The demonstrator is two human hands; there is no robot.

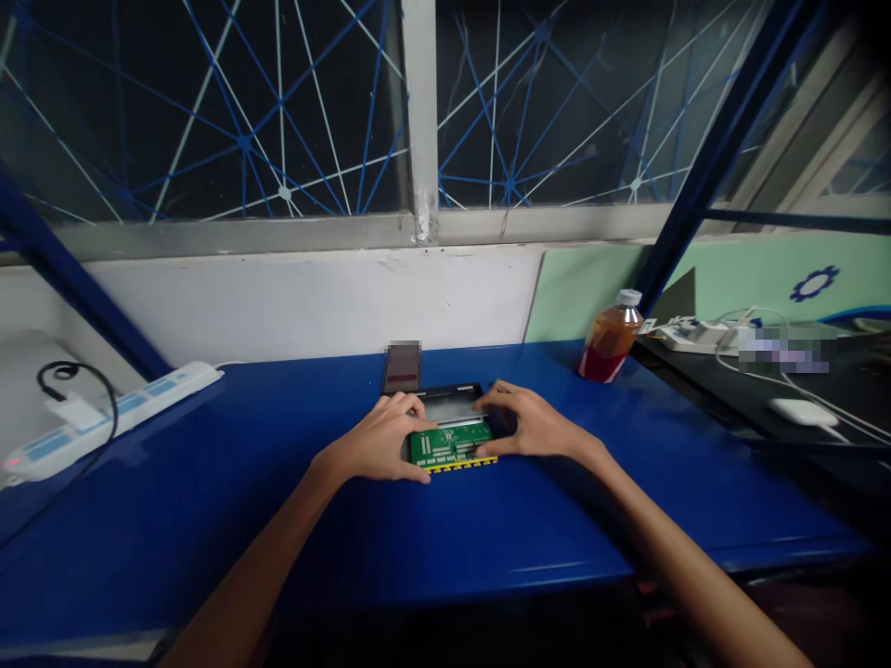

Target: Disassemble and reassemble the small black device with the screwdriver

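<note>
A green circuit board with a yellow strip along its near edge lies in a black open case on the blue table. My left hand rests on the board's left side, fingers curled over the case's left edge. My right hand grips the right side, fingers bent over the case's top right corner. Both hands press on the board and case together.
A dark phone leans against the wall just behind the case. A bottle of orange-red drink stands at the right back. A white power strip with a black cable lies at the left. Cables and white devices sit on the adjoining desk.
</note>
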